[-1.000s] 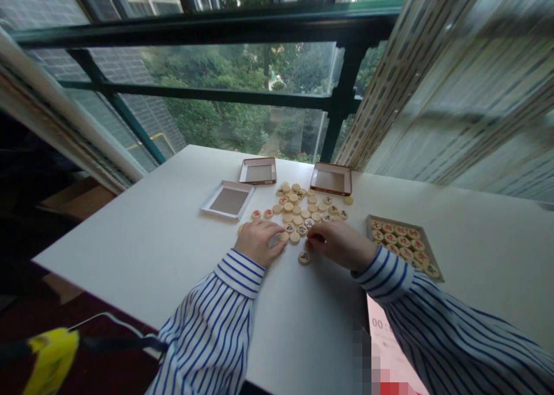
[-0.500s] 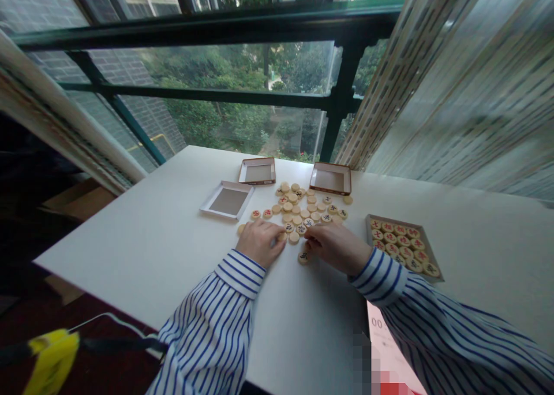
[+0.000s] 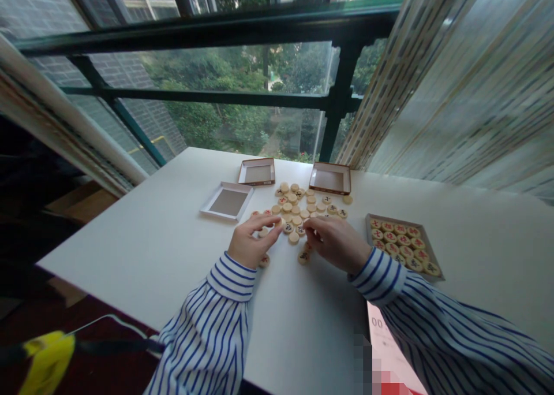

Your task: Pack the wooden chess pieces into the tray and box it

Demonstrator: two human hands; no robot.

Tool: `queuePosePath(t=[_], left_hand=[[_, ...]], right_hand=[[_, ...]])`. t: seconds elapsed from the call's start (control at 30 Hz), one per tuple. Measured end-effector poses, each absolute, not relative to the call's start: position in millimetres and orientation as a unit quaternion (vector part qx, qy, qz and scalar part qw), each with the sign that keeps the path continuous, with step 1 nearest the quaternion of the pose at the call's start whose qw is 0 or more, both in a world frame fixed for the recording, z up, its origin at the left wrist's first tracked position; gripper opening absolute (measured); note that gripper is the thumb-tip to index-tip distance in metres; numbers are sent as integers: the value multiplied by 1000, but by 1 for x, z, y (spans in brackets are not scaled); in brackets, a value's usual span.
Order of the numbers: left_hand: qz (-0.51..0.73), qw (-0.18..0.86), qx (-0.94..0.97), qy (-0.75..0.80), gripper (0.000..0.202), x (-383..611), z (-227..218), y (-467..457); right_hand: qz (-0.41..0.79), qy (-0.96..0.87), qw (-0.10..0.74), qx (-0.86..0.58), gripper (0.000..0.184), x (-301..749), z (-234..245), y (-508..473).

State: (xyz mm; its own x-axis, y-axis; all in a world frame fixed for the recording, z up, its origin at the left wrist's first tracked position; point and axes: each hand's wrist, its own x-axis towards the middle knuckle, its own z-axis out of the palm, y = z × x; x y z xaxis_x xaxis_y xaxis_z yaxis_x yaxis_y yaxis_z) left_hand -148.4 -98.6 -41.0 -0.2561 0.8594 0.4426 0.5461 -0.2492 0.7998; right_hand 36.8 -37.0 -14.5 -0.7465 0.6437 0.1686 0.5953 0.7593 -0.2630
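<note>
My left hand [image 3: 249,242] pinches a pale round Chinese chess piece [image 3: 280,223] between thumb and fingers, just above the table. Under and beside that hand lie a plain piece [image 3: 262,233] and a partly covered red-marked piece [image 3: 264,260]. At the right edge of the pile, my right hand [image 3: 337,242] is closed, with the pale edge of a piece at its fingertips, mostly hidden by the fingers. Below those fingertips rests a black-marked piece [image 3: 303,257]. Beyond both hands spreads the loose pile of pieces [image 3: 296,210], some face down, some showing red or black characters.
A grey tray [image 3: 426,237] at the right holds rows of pieces with red and black characters. Toward the window lie a white box lid [image 3: 208,209] and two brown-rimmed boxes [image 3: 240,178] [image 3: 311,178]. A lit pink screen [image 3: 385,337] is under my right forearm.
My left hand has lifted slightly and now holds a piece, uncovering pieces beneath it. My right hand has shifted slightly up toward the pile.
</note>
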Motion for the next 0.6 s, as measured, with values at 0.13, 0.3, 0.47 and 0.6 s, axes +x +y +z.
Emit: queuePosePath(t=[0.13,0.3,0.47,0.6], left_hand=[[588,274,483,588,25,-148,-36,-100],[637,413,382,527,34,-150,-36,-100],[646,456,333,514,36,-147,-33,-101],[646,448,329,524,37,-144,-33,-102]], right_hand=[[100,-924,146,-338,19,37,-13,-37],[101,-923,161,-335,19,38,-14,-36],[102,-922,172,-331,19,38,-15,-36],[106,-922,169,-330,19,38,-13,-36]])
